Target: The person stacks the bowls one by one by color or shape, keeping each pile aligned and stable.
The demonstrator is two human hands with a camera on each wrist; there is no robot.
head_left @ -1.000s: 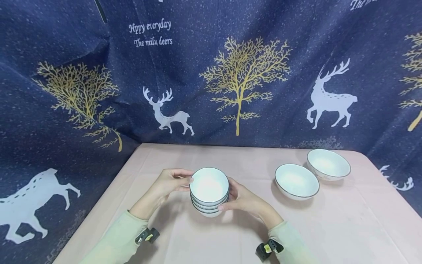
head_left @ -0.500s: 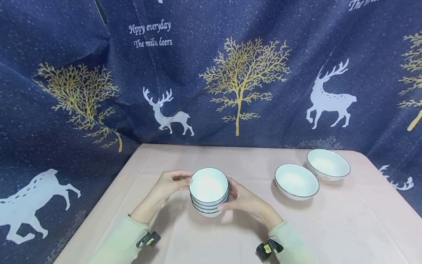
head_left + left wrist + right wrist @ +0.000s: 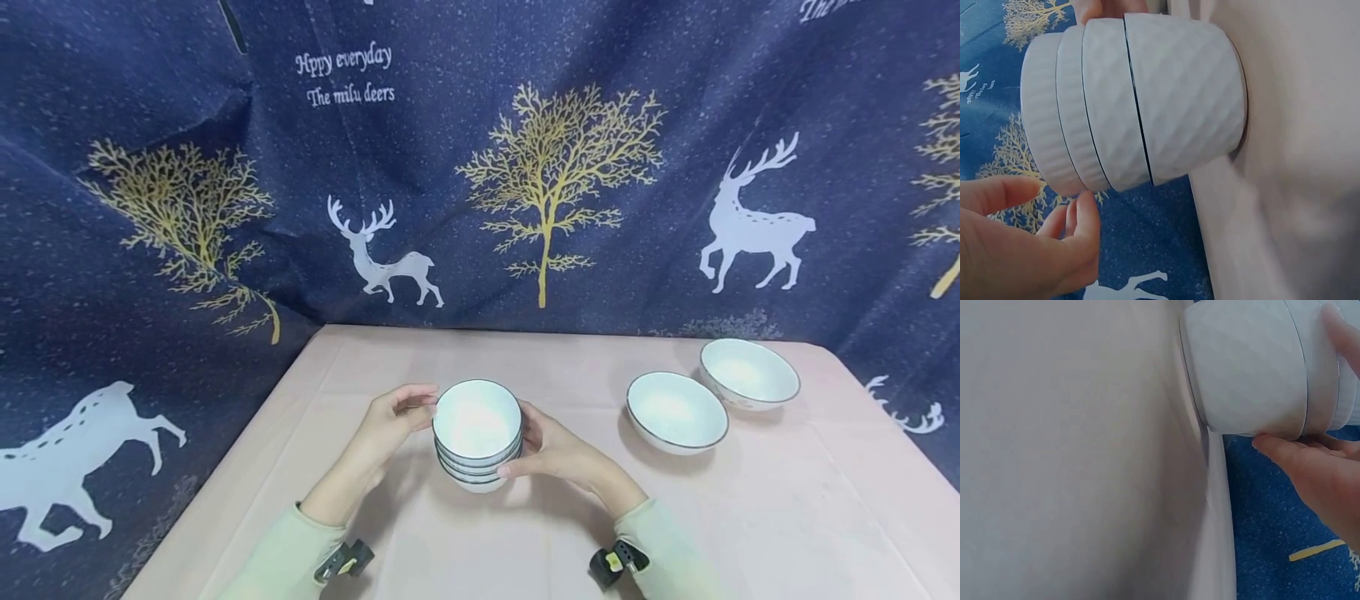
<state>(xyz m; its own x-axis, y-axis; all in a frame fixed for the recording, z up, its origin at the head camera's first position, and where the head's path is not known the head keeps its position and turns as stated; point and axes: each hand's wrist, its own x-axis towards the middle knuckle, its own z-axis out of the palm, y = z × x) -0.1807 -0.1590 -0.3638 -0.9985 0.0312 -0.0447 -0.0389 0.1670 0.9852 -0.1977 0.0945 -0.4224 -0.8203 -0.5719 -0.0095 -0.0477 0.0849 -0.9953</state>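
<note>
A stack of several white bowls with dark rims (image 3: 477, 421) stands upright on the pink cloth. In the left wrist view, the upper bowls (image 3: 1041, 112) have ribbed sides and the lower ones (image 3: 1185, 94) a diamond relief. My right hand (image 3: 558, 458) holds the stack from the right, its thumb on the near side and its fingers round the back, partly hidden. At the stack's left, my left hand (image 3: 386, 429) has loosely bent fingers. Its fingertips (image 3: 1087, 206) are at or very near the upper bowls' sides; contact is hard to tell.
Two wider white bowls sit on the right: one nearer (image 3: 677, 412), the other (image 3: 748, 373) just behind it at the far right. The pink-covered table (image 3: 810, 508) ends at a dark blue curtain (image 3: 420, 167) printed with deer and trees.
My left thumb and fingers have loosened and drawn slightly away from the top bowl's rim. The right hand and the stack have stayed in place.
</note>
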